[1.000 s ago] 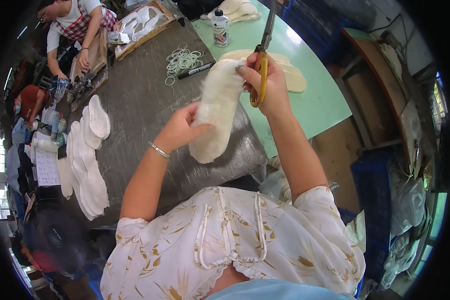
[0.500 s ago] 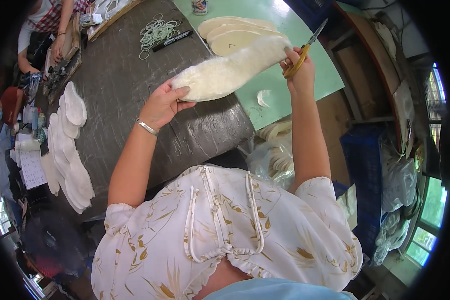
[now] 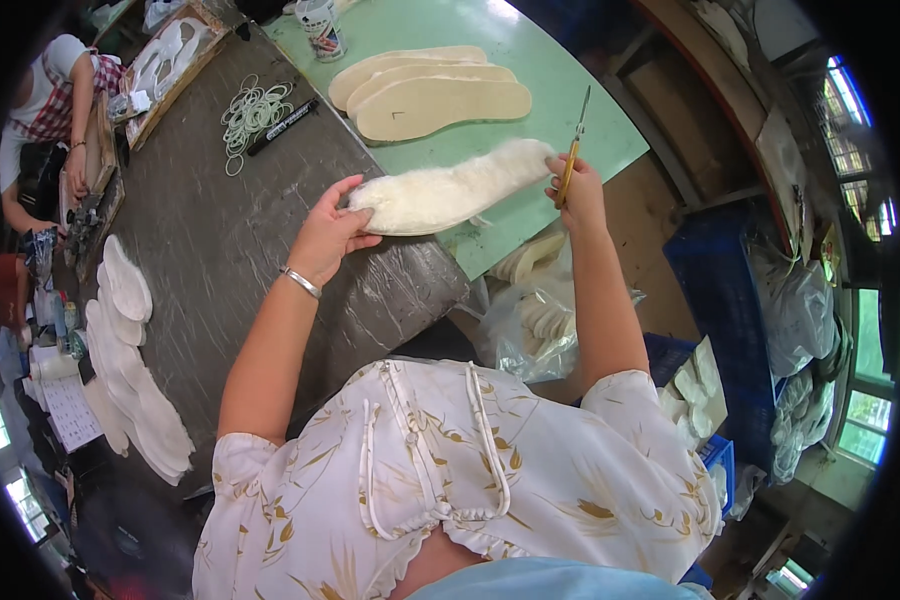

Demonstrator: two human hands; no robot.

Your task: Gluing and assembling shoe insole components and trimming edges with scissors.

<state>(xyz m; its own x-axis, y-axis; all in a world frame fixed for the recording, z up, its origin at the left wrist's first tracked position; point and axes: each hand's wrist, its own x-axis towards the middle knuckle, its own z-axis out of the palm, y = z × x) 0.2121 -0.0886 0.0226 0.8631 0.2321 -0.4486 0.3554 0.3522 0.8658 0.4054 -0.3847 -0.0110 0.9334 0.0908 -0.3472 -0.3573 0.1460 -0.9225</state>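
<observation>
A fluffy cream insole is stretched level between my two hands above the table edge. My left hand grips its broader left end, thumb on top of the pile. At the narrower far right end, the fingers of my right hand pinch the insole. That same hand carries a pair of scissors with yellow handles, blades pointing up and away. Just beyond lie several flat beige insoles, overlapping on the green tabletop; the nearest bears a small mark.
Pale rubber bands and a black marker lie on the dark table covering. White fleecy insoles overlap along its left side. A printed can stands behind. Below right are a filled plastic bag and blue crates. A co-worker's hand works far left.
The insole has come down and nearer to my body, held in both hands. The scissors now point more upright. My view has shifted, showing more of the flat insoles.
</observation>
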